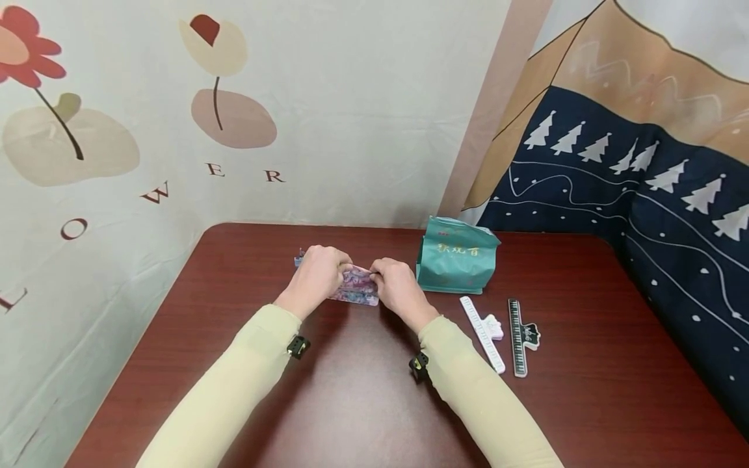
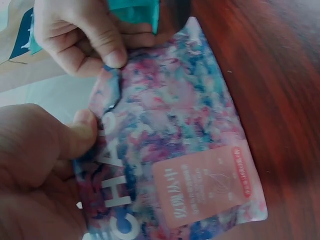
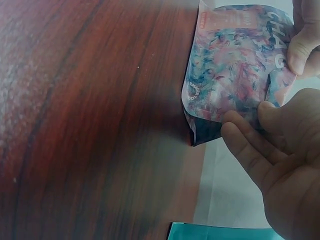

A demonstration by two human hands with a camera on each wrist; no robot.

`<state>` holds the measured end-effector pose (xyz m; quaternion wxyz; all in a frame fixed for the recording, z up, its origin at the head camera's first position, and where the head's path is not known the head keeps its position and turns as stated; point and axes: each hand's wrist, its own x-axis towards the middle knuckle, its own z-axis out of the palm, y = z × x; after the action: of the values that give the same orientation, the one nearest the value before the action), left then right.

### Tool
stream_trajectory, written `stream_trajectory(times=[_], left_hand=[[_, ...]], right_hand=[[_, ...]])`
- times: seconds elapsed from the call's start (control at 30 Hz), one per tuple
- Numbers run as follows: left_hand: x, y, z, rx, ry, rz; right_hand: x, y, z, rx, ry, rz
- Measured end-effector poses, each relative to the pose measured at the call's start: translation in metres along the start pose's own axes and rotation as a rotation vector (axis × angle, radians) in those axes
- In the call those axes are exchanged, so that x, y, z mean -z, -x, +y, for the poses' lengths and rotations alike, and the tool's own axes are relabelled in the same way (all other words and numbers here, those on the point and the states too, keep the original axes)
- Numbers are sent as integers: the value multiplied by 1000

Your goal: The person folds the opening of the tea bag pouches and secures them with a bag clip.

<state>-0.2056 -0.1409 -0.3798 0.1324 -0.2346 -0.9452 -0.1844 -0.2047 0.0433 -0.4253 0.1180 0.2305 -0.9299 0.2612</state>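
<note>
- The left hand (image 1: 316, 276) has its thumb and fingers closed in a pinch on one end of the pouch's upper edge
- The right hand (image 1: 404, 292) pinches the same edge further along, thumb on the printed face, fingertips at the side near the corner
- The pouch (image 1: 358, 289), blotched in pink, blue and purple, spans the gap between the hands at the far half of the table (image 1: 351, 403); whether its base touches the wood, I cannot tell
- Its face carries white capital letters and a pink label (image 2: 202, 187)
- Pale yellow sleeves (image 1: 246, 377) cover both arms, a small black device (image 1: 298, 346) at each wrist
- Just beyond the right hand, a green bag (image 1: 456, 263) with gold writing stands upright
- Nearer the person lie a white clip (image 1: 481, 331) and, to its right, a black clip (image 1: 517, 338), side by side and apart
- Behind the table hangs a pale cloth (image 1: 363, 117) with flowers, beside dark blue fabric (image 1: 585, 188) with white trees
</note>
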Motion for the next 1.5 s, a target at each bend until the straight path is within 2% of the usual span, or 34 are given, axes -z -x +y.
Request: stream_trajectory(times=[0.1,0.2,0.3,0.4,0.73,1.13,1.5], left_hand=[[3,-1,1,-5,-17,-26],[5,0,3,42,9,-45],[6,1,2,96,35,-39],[5,2,1,111,42,-16],[5,3,0,119,49,-6],[4,4,1,102,43,1],[4,6,1,81,25,-1]], right_hand=[[0,0,0,-2,-2,-2],[0,0,0,-13,-4,-6],[0,1,0,-20,-6,-8],[1,1,0,-26,-4,0],[-1,4,-3,-70,-5,43],[1,5,-5,-32,13,47],[-2,8,-1,-46,-1,69]])
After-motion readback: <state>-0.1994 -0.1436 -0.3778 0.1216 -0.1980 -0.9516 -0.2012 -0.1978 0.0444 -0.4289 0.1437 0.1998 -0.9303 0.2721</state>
